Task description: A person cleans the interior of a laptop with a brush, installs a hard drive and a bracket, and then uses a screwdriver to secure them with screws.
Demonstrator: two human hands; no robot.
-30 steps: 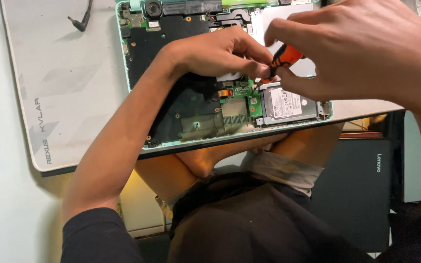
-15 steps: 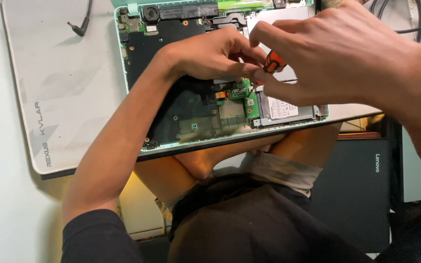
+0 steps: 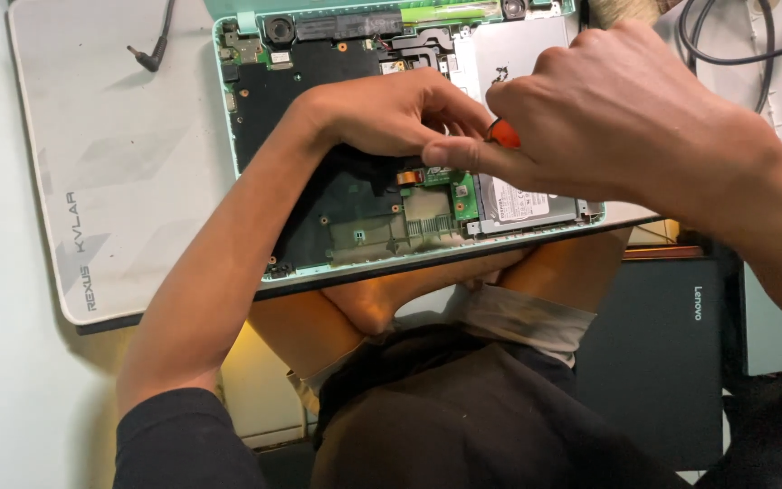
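An opened laptop point(image 3: 346, 231) with its bottom cover off lies in front of me, showing a dark circuit board, a green board section and a silver drive point(image 3: 522, 201). My right hand point(image 3: 626, 118) is closed around an orange-handled screwdriver point(image 3: 502, 134), pointed down at the middle of the board. My left hand point(image 3: 391, 113) rests on the board beside it, fingertips pinched near the screwdriver's tip. What the fingers pinch is hidden.
A large white mat point(image 3: 110, 154) lies under the laptop, with a black plug end point(image 3: 145, 60) on it. Black cables point(image 3: 726, 45) run at the top right. A closed black laptop point(image 3: 672, 362) sits at the lower right beside my crossed legs.
The view has shifted slightly, so the laptop sits a little lower in frame. Both hands stay over the same spot on the board, the right still holding the screwdriver.
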